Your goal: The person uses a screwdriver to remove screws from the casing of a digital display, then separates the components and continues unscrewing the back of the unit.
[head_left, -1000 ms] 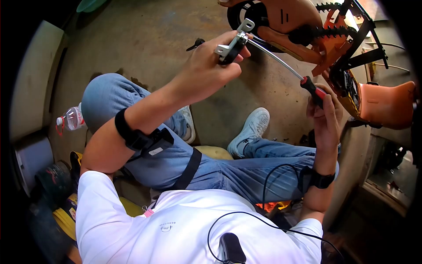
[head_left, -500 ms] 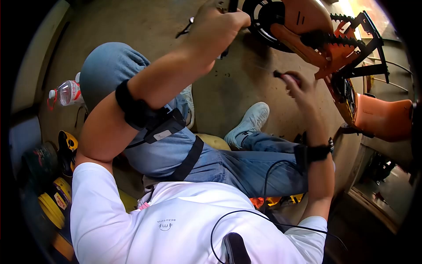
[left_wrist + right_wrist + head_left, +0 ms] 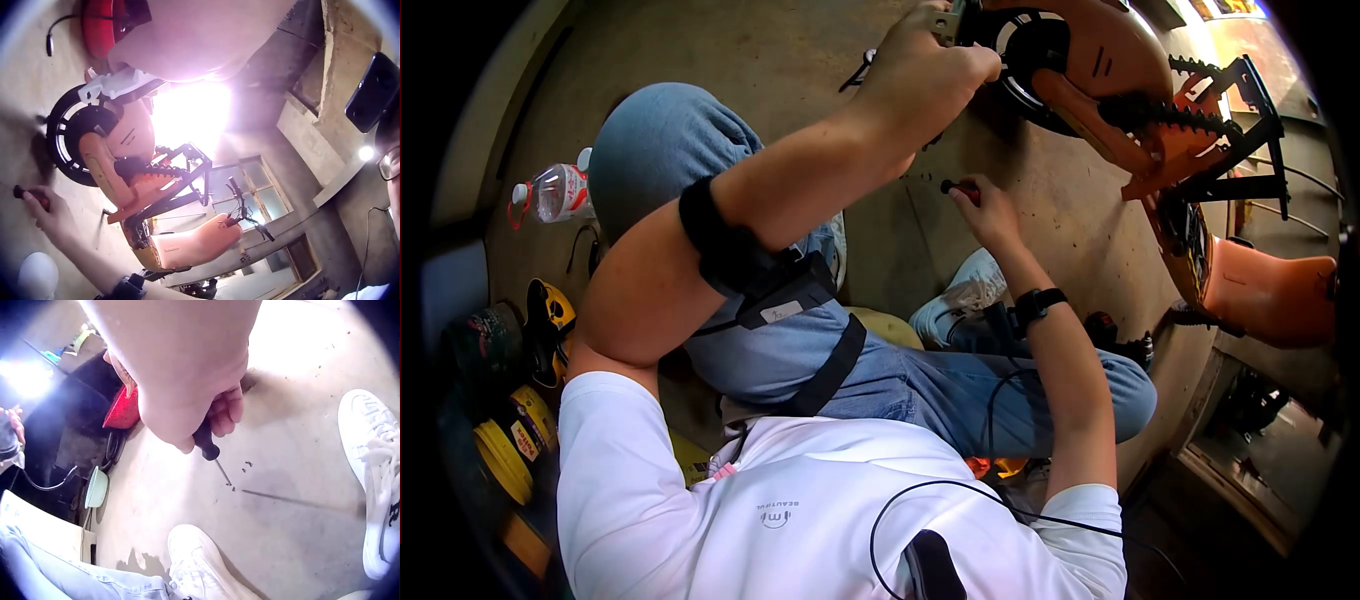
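Note:
At the top of the head view, my left hand grips a metal bracket, seen pale in the left wrist view. Lower and to its right, my right hand holds a screwdriver by its red and black handle. The right wrist view shows the screwdriver in my right hand, shaft pointing down at the floor. Its tip is beside small dark bits, like screws; more bits lie close by. My fingers partly hide the handle and the bracket.
An orange vehicle with black wheel and springs stands at upper right. A plastic bottle is at left. White shoes flank the floor spot. A green basin and red object lie beyond.
My right hand has moved left and down toward the floor with the screwdriver, away from the bracket. My left hand has gone up with the bracket, then slightly right.

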`<state>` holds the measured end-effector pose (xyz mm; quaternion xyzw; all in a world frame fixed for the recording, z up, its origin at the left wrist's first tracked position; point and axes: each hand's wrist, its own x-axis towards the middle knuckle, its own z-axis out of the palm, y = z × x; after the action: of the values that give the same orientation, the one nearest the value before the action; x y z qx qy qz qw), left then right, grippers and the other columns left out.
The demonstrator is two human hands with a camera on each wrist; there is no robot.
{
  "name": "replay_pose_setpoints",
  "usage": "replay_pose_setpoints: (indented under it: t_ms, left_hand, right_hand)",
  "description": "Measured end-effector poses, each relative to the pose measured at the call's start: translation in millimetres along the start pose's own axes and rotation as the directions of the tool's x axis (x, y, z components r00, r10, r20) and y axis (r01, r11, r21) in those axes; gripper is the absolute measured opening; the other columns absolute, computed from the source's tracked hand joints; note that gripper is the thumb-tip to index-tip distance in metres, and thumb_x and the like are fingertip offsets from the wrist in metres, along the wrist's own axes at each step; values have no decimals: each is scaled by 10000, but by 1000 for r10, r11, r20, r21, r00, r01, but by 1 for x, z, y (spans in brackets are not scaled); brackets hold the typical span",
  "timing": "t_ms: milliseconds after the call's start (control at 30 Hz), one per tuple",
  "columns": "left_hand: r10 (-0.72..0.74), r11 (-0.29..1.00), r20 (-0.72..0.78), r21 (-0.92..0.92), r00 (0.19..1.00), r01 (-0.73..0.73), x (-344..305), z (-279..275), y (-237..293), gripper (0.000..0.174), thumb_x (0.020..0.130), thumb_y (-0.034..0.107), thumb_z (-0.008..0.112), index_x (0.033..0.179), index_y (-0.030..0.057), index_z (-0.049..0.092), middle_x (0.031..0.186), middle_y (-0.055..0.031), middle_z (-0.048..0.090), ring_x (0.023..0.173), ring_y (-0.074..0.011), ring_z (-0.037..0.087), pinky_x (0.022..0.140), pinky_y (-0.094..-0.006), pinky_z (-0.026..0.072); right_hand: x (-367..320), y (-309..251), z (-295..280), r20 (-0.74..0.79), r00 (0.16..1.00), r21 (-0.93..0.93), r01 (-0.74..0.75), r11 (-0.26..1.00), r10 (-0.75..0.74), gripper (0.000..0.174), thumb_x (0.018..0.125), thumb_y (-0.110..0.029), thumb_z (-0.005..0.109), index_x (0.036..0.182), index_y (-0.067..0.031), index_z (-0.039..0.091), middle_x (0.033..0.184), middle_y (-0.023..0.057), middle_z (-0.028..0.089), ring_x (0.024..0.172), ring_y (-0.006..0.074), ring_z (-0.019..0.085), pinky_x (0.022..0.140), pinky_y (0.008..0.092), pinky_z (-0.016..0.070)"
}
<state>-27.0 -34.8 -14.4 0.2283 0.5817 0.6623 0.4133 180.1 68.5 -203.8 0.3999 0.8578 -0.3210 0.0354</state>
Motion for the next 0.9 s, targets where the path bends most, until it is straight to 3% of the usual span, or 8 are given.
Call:
replay_pose_setpoints:
  t_ms: [133,433,533,600,633,700,800,900]
  left_hand:
    - [36,998,-12,-54,999,-36,2,2,-2,47,804,70,586,783,86,547,728,4,530,681,-113,486,643,-292,408]
    - [-148,989,-9,-15,989,148,0,2,13,59,834,78,594,784,88,564,749,14,536,711,-98,488,665,-272,402]
    - [-82,996,-65,-52,995,79,1,2,8,51,862,91,609,812,82,606,782,3,569,773,-92,519,727,-258,411]
    - [110,993,20,34,994,-110,3,-4,-2,139,954,210,587,972,81,635,889,-11,613,854,-93,552,798,-253,427]
    - [116,993,18,31,993,-117,4,-6,2,139,954,210,587,972,81,635,889,-11,613,854,-93,552,798,-253,427]
    - [-50,990,47,-133,998,56,2,-6,14,391,874,191,698,1226,53,600,930,-3,600,881,-85,565,814,-240,434]
    - [-80,977,18,-198,997,82,1,-4,14,381,871,292,736,1162,78,616,893,8,593,862,-88,567,802,-238,427]
    - [-78,967,-24,-247,997,69,5,-2,13,377,867,272,734,1154,60,614,904,0,605,866,-93,577,799,-249,439]
  right_hand:
    - [-2,6,8,-36,999,65,12,998,-10,385,859,-367,680,1086,-56,671,931,224,696,883,399,668,778,452,526]
    - [0,16,3,-26,1000,173,8,985,-4,410,858,-349,688,1086,-9,673,882,199,703,829,338,684,755,401,531]
    - [0,5,-32,0,999,254,-32,967,33,399,854,-334,718,1073,-2,681,828,159,694,744,245,664,704,350,525]
    - [-7,-13,-69,20,999,297,-42,954,38,355,875,-287,725,1092,-11,676,783,88,666,698,146,613,649,285,502]
    - [-14,-25,-90,17,999,292,-37,956,34,355,875,-287,725,1092,-11,676,783,88,666,698,146,613,649,285,502]
    - [-33,-47,-131,-2,999,404,-42,914,47,309,906,-247,706,1108,-17,666,782,33,635,699,84,578,618,234,475]
    - [-60,-56,-175,-73,997,428,10,904,24,263,933,-207,663,1112,-14,659,820,20,625,700,71,573,603,213,460]
    - [-85,-61,-202,-231,970,567,68,821,78,261,945,-184,620,1117,11,648,814,25,617,691,80,561,615,210,442]
